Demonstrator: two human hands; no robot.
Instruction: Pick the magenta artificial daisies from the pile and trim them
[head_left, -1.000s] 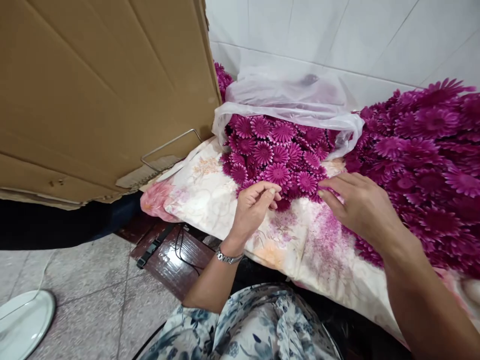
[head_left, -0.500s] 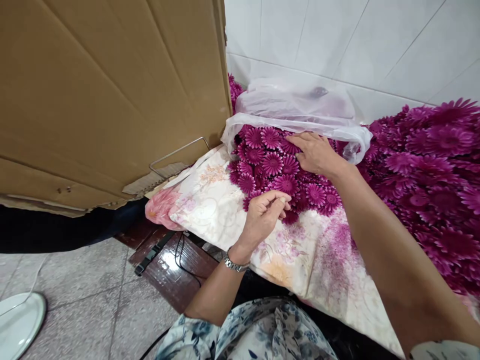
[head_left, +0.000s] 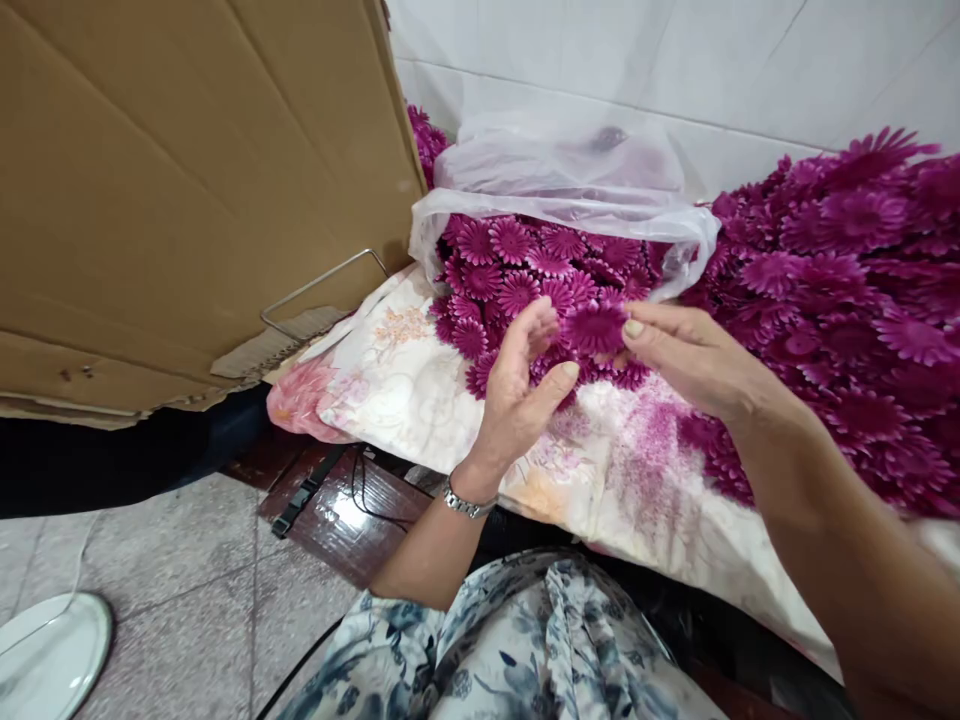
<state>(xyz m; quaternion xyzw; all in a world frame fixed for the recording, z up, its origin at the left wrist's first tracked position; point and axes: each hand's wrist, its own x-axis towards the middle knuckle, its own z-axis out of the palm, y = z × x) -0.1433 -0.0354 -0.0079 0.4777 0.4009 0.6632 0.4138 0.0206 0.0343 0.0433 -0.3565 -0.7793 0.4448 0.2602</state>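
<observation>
A magenta artificial flower head [head_left: 595, 328] is pinched at its right edge between the thumb and fingers of my right hand [head_left: 694, 355]. Just left of it, my left hand [head_left: 525, 385] is open, thumb apart from the curved fingers, with nothing seen in it. Behind both hands, many similar flower heads [head_left: 480, 280] spill from the mouth of a translucent white plastic bag [head_left: 570, 205]. They lie on a white floral-print cloth [head_left: 397, 375]. A metal watch sits on my left wrist.
A large cardboard box [head_left: 187, 190] stands at the left, with a bent wire [head_left: 322, 282] at its lower edge. A big heap of magenta flowers [head_left: 847, 300] fills the right. White wall tiles [head_left: 712, 80] rise behind. A round white base [head_left: 56, 655] stands on the floor.
My right hand has drawn back from the pile toward me and now holds a flower head. The left hand's fingers have spread from a pinch. The view has shifted slightly.
</observation>
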